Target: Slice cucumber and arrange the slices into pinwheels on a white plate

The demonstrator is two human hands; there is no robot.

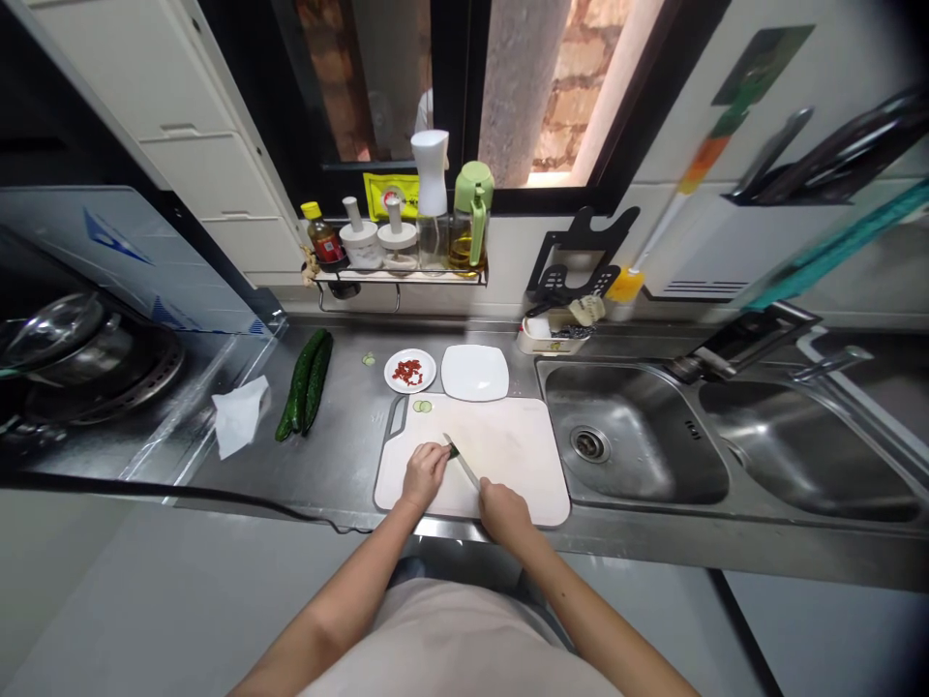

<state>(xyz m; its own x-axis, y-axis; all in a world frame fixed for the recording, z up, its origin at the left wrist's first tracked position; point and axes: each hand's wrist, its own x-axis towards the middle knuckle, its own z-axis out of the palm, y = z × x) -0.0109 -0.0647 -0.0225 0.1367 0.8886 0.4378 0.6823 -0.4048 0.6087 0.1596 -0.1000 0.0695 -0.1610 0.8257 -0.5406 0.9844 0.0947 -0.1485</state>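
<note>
My right hand (503, 510) is closed round the handle of a kitchen knife (468, 470), its blade angled up and left over the white cutting board (519, 455). Against the blade's tip side, my left hand (426, 472) grips a small dark green piece of cucumber (454, 451), mostly covered by the fingers. Pale cucumber slices (422, 407) lie at the board's upper left. Behind the board are a white plate of chopped red pieces (407, 372) and a bare white square plate (475, 373). Two whole cucumbers (305, 385) rest on the counter to the left.
A double sink (631, 436) borders the board on the right. At the far left, a lidded pot (73, 344) stands on the stove, with a white paper towel (240, 416) nearby. A wall rack (406, 277) holds bottles and jars below the window. Small green scraps (369, 358) lie behind the board.
</note>
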